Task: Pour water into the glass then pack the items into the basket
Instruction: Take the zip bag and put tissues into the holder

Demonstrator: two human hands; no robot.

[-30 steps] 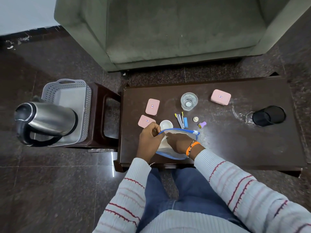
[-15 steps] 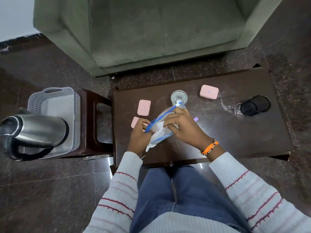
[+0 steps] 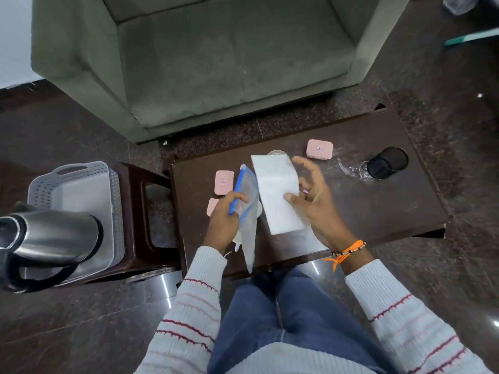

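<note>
At the centre of the frame, above the dark wooden low table (image 3: 378, 211), a clear zip-top plastic bag with a blue seal strip (image 3: 247, 211) is gripped by the left hand (image 3: 224, 220), whose fingers are curled shut around the blue strip near its upper end, so that the bag hangs down toward the near table edge. Just right of it, a white folded paper sheet (image 3: 278, 193) is held upright by the right hand (image 3: 314, 203): the thumb is pressed on its face while the other fingers are spread apart behind it, so the hold looks light.

The sheet appears to be out of the bag, and the packing step seems to be in hand. For this to go well, the sheet is best pinched more firmly, since a loose hold could let it slip or fold. The clear drinking glass (image 3: 276, 153) is hidden almost wholly behind the sheet's top edge, so sweeping motions there are best avoided; its water level cannot be told.

Three pink rounded-rectangle cases (image 3: 319, 149) lie on the table, two of them left of the bag. At the left of the frame, the grey perforated plastic basket (image 3: 70, 174) rests on a dark stool (image 3: 143, 211), with a steel electric kettle (image 3: 51, 236) in front of it. A black cylindrical cup (image 3: 388, 161) lies at the table's right.
</note>
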